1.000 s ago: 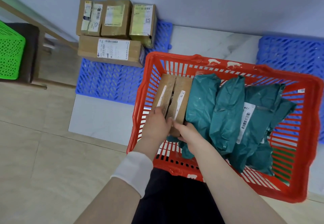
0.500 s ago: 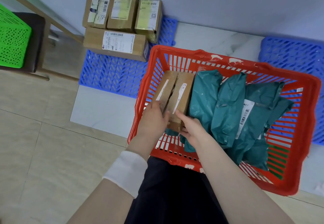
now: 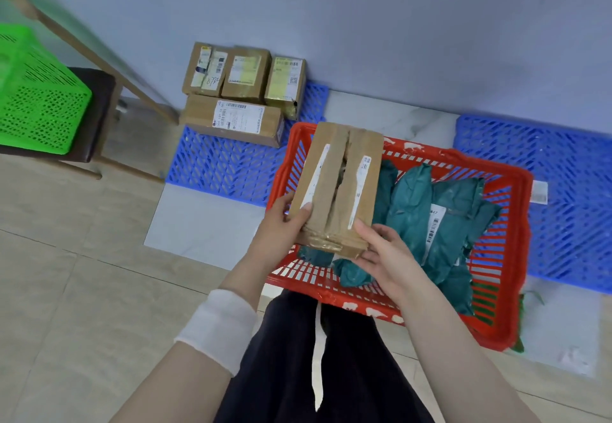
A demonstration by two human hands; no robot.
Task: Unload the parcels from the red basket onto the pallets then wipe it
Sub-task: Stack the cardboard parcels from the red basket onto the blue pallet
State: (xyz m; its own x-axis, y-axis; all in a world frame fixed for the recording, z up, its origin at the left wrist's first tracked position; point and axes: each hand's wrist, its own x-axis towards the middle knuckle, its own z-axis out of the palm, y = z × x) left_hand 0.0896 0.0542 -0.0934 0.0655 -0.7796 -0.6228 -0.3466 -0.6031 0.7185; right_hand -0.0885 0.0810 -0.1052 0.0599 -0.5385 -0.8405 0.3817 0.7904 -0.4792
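A red basket (image 3: pixel 516 243) sits on the floor in front of me, holding several teal bagged parcels (image 3: pixel 440 220). Both hands hold a brown cardboard parcel (image 3: pixel 337 187) lifted above the basket's left side. My left hand (image 3: pixel 281 227) grips its near left edge, my right hand (image 3: pixel 381 250) its near right corner. The parcel's top is split lengthwise and carries torn white labels. Several brown boxes (image 3: pixel 238 97) stand on the left blue pallet (image 3: pixel 225 167) by the wall. A second blue pallet (image 3: pixel 563 190) lies to the right.
A green perforated crate (image 3: pixel 36 97) rests on a dark stool (image 3: pixel 96 111) at the left, beside a slanting wooden frame (image 3: pixel 99 58). A grey wall runs behind the pallets. My dark trousers (image 3: pixel 314 363) fill the bottom centre.
Both hands have lifted the brown parcel up out of the basket's left side; before it lay inside beside the teal bags. The view has tilted up and back.
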